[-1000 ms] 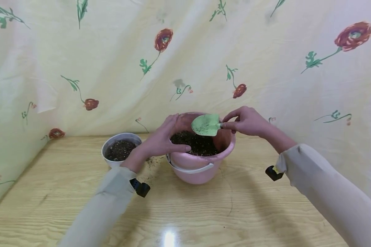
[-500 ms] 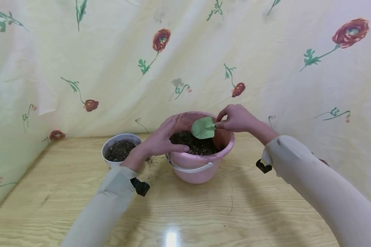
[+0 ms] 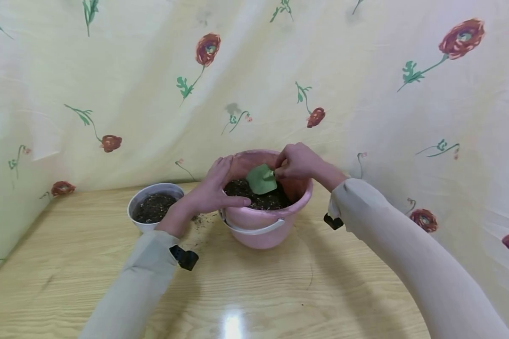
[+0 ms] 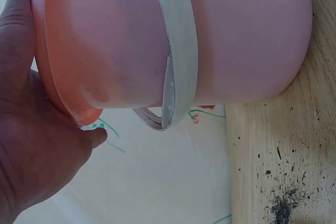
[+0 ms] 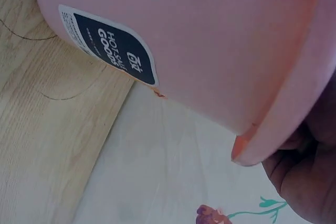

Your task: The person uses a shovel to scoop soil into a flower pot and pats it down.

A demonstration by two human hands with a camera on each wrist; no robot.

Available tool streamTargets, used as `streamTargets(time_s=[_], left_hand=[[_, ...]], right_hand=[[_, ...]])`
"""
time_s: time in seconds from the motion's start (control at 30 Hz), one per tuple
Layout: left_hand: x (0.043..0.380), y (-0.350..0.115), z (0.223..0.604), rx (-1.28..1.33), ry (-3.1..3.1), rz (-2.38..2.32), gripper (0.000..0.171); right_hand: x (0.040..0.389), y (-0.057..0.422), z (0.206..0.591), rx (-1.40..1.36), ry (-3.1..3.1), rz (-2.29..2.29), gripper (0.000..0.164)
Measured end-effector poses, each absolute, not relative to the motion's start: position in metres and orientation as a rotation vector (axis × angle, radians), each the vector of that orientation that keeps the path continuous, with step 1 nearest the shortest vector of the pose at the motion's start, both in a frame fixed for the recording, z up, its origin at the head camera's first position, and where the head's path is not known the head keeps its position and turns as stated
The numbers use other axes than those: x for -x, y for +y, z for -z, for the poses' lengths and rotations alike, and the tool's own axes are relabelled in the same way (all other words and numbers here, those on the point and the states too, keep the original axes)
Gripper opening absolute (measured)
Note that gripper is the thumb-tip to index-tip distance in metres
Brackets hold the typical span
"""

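Observation:
A pink bucket (image 3: 260, 240) with dark soil (image 3: 275, 200) inside stands on the table. My left hand (image 3: 209, 190) rests on its left rim, fingers and thumb spread out along the edge; in the left wrist view this hand (image 4: 39, 135) lies against the rim. My right hand (image 3: 299, 162) pinches the handle of a small green garden trowel (image 3: 261, 180) over the bucket's right rim. The trowel's blade tilts down to the left, right at the soil inside the bucket. In the right wrist view the rim partly hides my right hand (image 5: 304, 177) and the trowel is hidden.
A white pot (image 3: 135, 216) of soil stands left of the bucket, partly behind my left wrist. Crumbs of soil (image 4: 283, 208) lie on the wooden table (image 3: 254, 292) between them. Flowered cloth (image 3: 152, 94) hangs close behind. The bucket's white handle (image 3: 254, 230) hangs down in front.
My right hand has moved left and lower over the bucket, and the trowel's blade has tipped down towards the soil. My left hand stays on the rim. The head view has shifted slightly.

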State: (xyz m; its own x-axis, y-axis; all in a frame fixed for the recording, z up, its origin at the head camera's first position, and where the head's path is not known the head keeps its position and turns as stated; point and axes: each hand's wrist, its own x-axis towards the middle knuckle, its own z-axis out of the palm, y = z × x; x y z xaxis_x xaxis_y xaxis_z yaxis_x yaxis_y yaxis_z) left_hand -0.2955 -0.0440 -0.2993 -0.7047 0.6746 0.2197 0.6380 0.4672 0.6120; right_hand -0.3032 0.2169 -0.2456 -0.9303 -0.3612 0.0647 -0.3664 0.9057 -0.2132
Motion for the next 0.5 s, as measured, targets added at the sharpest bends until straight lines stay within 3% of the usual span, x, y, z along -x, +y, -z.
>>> streamTargets(time_s=[0.5], left_hand=[[0.296,-0.041,0.302,-1.308,2.622,-1.138,0.108]], right_hand=[[0.299,0.207,0.265,-0.646,-3.043,-0.429,0.014]])
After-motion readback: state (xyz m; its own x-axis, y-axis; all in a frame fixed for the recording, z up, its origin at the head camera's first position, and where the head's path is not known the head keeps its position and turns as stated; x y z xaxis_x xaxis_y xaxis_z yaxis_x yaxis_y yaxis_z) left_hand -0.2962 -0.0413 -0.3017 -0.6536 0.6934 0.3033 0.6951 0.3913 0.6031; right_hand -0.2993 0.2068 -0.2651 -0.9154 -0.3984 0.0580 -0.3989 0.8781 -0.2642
